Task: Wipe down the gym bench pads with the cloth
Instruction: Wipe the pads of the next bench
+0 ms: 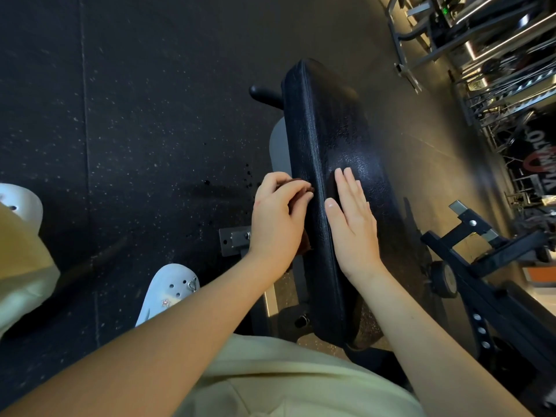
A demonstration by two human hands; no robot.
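A long black textured bench pad (328,121) runs from the lower middle up toward the top of the head view. My left hand (278,221) grips a dark brown cloth (301,192) and holds it against the pad's left side edge. Most of the cloth is hidden under the fingers; a corner shows below the palm. My right hand (352,224) lies flat on the pad's top surface, fingers straight and together, just right of the seam.
The bench's grey metal frame (278,145) and bolted foot plate (233,239) sit left of the pad on speckled black rubber flooring. A black adjustable rack arm (487,245) stands at right. Weight racks (481,40) fill the upper right. White clogs (168,291) are near the frame.
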